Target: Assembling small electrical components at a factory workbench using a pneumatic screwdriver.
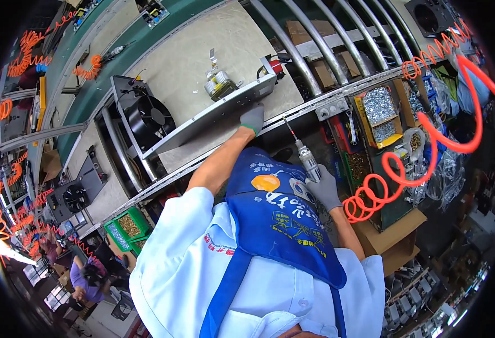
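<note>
An L-shaped dark metal chassis (202, 119) stands on the worktable, its long panel slanting up toward the right. A round black fan (150, 114) is fixed to its left part, and a coil-wound transformer (220, 85) sits behind the long panel. My left hand (252, 119), in a grey glove with a green cuff, is closed at the near side of that panel toward its right end; its fingertips are partly hidden. In my gloved right hand (324, 190) is a silver air screwdriver (307, 160), its long bit pointing up toward the table's edge, apart from the chassis.
Metal rollers (309, 48) run beyond the table to the right. Screw bins (380, 110) stand at right, near a coiled orange air hose (396, 174). A green parts bin (128, 225) sits at lower left. Another fan chassis (75, 197) lies farther left. A person (87, 281) is at far lower left.
</note>
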Motion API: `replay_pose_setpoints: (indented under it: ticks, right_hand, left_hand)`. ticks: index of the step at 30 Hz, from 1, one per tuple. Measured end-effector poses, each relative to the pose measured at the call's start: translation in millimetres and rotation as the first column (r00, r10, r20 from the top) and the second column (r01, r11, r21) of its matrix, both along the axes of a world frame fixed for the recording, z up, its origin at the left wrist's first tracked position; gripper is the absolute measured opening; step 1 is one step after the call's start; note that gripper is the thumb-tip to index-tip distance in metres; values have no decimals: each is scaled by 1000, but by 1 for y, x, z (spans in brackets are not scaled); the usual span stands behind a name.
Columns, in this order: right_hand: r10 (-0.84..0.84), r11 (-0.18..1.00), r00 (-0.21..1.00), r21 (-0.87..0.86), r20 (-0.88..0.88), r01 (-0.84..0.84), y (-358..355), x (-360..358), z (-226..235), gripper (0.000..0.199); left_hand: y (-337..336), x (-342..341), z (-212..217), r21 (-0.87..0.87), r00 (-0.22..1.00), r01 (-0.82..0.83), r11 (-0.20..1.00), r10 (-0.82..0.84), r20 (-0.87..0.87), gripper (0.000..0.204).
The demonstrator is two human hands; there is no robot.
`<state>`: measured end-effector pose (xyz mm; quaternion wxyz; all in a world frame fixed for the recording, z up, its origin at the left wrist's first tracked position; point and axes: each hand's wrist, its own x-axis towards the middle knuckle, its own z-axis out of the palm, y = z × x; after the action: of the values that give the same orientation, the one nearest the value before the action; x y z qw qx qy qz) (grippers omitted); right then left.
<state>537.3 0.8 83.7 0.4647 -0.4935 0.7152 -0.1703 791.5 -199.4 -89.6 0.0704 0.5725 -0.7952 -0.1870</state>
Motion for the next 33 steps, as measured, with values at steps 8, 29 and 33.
replay_pose_setpoints:
  ticks: [8, 29, 33]
  right_hand:
    - [15, 1000, 1000, 17, -18, -15, -29, 30, -4, 44]
    - [35, 999, 999, 33, 34, -36, -75, 72, -49, 44]
    - [40, 999, 999, 28, 15, -41, -77, 74, -50, 44]
  left_hand:
    - [-22, -8, -2, 38, 978, 125, 991, -129, 164, 15]
    - [-2, 100, 234, 717, 570, -58, 695, 613, -548, 21]
    - [-66, 132, 220, 592, 518, -171, 787, 583, -626, 26]
